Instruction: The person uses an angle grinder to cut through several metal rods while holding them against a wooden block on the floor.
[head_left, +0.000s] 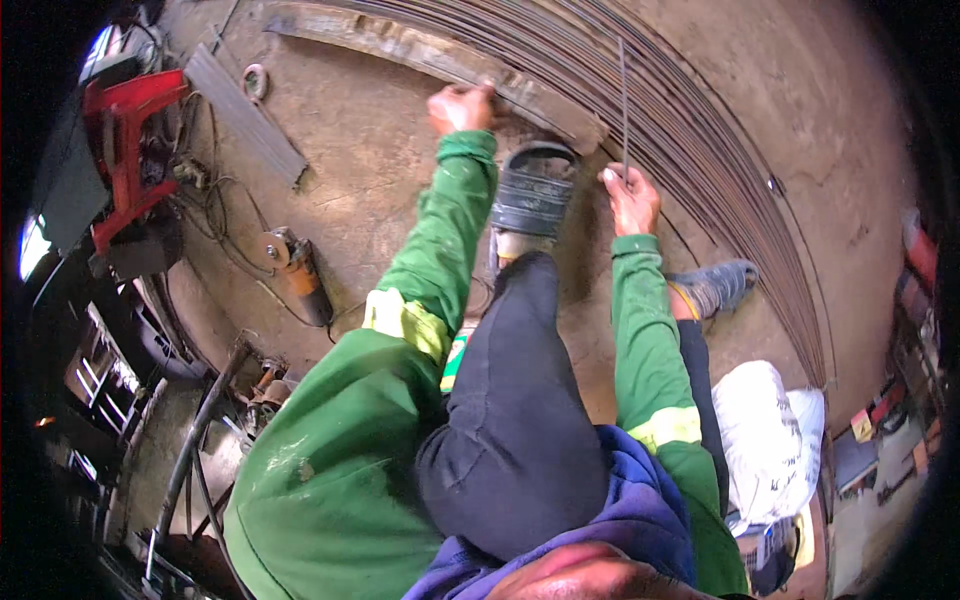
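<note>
My right hand point(634, 204) pinches a thin grey metal rod point(624, 105) by its lower end, and the rod points away from me. Over the near edge of a long, worn wooden board point(400, 46), my left hand point(460, 108) is curled closed and slightly blurred. Whether anything sits in its fingers is hidden. Past the board, many long dark metal rods point(690, 130) lie side by side on the floor in a curving bundle. Between my hands is my foot in a dark slide sandal point(535, 190), close to the board.
An orange angle grinder point(303, 280) with its cord lies on the floor at left. Beyond it are a flat grey metal strip point(245, 115), a small ring-shaped roll point(255, 82) and a red metal frame point(130, 150). A white sack point(762, 435) stands at right.
</note>
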